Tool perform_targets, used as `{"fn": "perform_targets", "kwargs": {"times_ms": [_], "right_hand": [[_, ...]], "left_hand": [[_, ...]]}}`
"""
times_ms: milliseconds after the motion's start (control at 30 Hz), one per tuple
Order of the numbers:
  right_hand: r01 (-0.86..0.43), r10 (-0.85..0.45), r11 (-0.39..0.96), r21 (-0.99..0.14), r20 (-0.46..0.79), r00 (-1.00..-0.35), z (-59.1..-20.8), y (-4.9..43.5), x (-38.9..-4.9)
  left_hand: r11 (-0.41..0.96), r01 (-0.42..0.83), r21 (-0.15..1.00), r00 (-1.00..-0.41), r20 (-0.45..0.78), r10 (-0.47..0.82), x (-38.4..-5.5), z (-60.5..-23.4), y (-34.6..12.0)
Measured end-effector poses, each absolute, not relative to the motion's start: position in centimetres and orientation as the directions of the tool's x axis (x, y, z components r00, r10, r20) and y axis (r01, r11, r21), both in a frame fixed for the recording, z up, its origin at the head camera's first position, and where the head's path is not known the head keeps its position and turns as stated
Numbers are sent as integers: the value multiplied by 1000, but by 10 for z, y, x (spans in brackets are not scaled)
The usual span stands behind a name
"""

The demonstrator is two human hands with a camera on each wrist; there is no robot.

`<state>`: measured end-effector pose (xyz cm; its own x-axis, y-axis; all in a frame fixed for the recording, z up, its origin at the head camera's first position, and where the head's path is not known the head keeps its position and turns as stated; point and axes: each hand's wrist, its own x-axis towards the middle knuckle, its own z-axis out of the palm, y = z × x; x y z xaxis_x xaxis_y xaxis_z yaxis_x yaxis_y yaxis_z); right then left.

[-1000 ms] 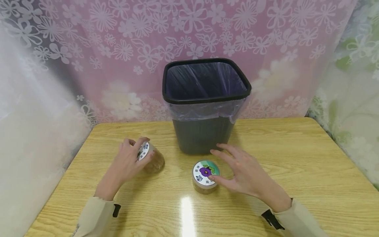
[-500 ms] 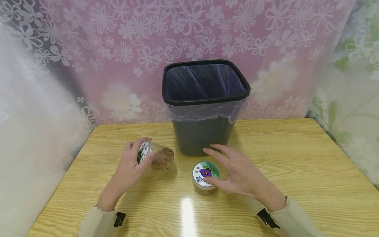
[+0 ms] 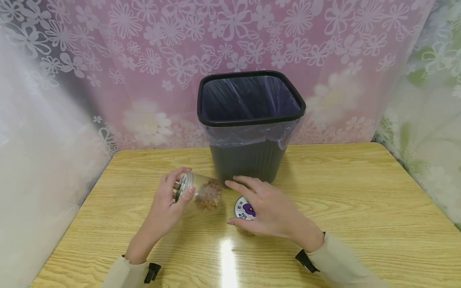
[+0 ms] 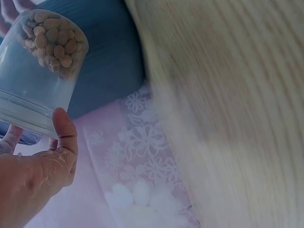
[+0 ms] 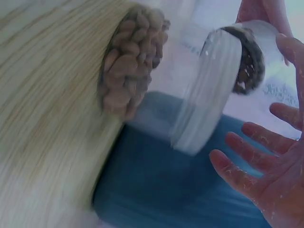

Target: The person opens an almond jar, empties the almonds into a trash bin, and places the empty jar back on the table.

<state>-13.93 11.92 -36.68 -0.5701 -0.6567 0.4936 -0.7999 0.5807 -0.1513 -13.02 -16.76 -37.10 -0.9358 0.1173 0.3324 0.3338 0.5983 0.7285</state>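
Note:
My left hand (image 3: pixel 166 202) grips a clear plastic jar (image 3: pixel 207 193) by its lidded end. The jar lies tilted almost on its side, base toward the right, with brown nuts gathered at the base, plain in the left wrist view too (image 4: pixel 52 45). Over a second jar (image 3: pixel 244 209) with a purple-flower label on its lid hovers my right hand (image 3: pixel 275 210), fingers spread. In the right wrist view this second jar (image 5: pixel 130 71) stands upright on the table, holding brown nuts, and the fingers are apart from its lid.
Behind the jars stands a dark waste bin (image 3: pixel 248 162) with a black rim and a purple liner. A wood-grain table (image 3: pixel 335 188) carries everything. Pink floral curtain (image 3: pixel 155 92) hangs behind, with pale curtains at both sides.
The left hand has tipped its jar further onto its side and brought it rightward, closer to the second jar. My right hand has shifted left, over the second jar's lid.

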Motion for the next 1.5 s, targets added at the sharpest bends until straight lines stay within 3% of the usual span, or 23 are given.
{"fn": "perform_targets", "kwargs": {"times_ms": [333,600,867,1167,1500], "right_hand": [[-824,-679,559,-99,515,-523,-368,91,-149],[-812,-688,571,-120,470,-553,-367,81,-153],[-770,-658,609,-191,419,-625,-362,67,-146],[-773,-610,558,-301,483,-629,-365,61,-147],[-791,-594,538,-292,534,-601,-365,65,-148]], "left_hand": [[593,347,727,-932,340,129,-128,-373,-163],[592,374,714,-923,348,164,-126,-373,-161],[610,441,658,-892,400,213,-122,-375,-162],[652,457,605,-879,418,229,-120,-372,-160],[682,420,599,-896,392,208,-117,-365,-151]]}}
